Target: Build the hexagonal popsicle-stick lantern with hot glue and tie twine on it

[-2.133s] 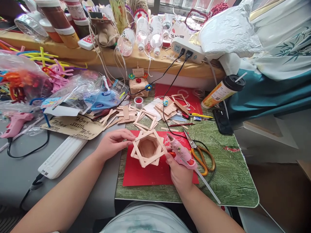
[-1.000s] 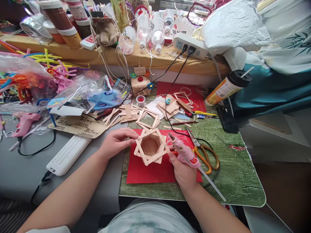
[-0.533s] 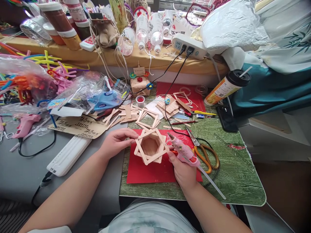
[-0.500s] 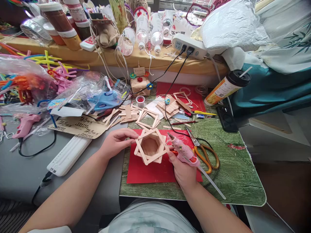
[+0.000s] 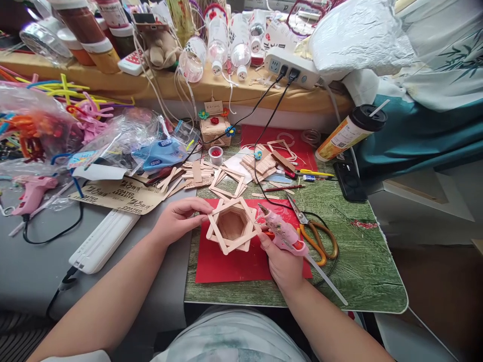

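Note:
My left hand point(image 5: 184, 221) pinches the left corner of a hollow craft-stick box point(image 5: 241, 242), thumb and fingers closed on its rim. Flat wooden sticks are stacked in a many-sided, star-like ring with a floor showing inside. In my right hand point(image 5: 285, 266) is a pink hot glue gun point(image 5: 282, 230), its nozzle pointing up and left and a long glue stick coming out of its back end. My right thumb and fingers also lie against the box's right corner. Beneath the box lies a red sheet point(image 5: 226, 269).
Scissors point(image 5: 303, 217) with orange handles lie right of the glue gun, beside its black cord. Behind the box are loose craft sticks point(image 5: 198, 172), a square stick frame point(image 5: 227, 182) and a small red-filled cup point(image 5: 216, 155). A drink cup point(image 5: 349, 133) leans near a phone point(image 5: 350, 181).
The whole view has shifted very slightly. Both hands keep the same hold on the box and the glue gun.

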Motion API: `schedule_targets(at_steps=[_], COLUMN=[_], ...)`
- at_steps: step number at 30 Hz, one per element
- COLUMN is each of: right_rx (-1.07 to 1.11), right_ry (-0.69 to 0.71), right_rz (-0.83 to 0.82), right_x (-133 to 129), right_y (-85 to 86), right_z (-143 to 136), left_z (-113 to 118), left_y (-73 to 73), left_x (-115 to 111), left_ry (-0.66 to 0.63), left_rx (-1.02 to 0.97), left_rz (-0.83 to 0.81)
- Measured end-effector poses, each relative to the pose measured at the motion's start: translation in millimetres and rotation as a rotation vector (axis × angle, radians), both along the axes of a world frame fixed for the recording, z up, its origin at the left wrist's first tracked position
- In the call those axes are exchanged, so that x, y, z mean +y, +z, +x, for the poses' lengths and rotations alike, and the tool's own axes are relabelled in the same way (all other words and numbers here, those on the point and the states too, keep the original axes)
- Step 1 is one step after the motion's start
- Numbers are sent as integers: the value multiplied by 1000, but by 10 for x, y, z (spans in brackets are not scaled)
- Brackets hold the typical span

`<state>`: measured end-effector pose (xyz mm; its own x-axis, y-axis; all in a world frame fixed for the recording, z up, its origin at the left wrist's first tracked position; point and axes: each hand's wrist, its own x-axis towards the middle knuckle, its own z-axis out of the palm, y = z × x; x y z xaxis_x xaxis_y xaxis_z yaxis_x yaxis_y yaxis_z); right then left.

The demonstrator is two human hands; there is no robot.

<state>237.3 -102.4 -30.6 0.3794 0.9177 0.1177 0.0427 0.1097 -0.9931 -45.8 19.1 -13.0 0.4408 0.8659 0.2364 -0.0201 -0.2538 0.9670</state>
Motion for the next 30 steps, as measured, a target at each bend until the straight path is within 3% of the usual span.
schedule_targets(at_steps=[30], right_rx=[-38], right_ry=[-13], right_rz=[14], right_x=[5], right_y=[9], right_z=[-6], left_z=[-33], left_y=[-21], left_x=[-28], left_ry=[19], left_rx=[17], left_rz=[12])
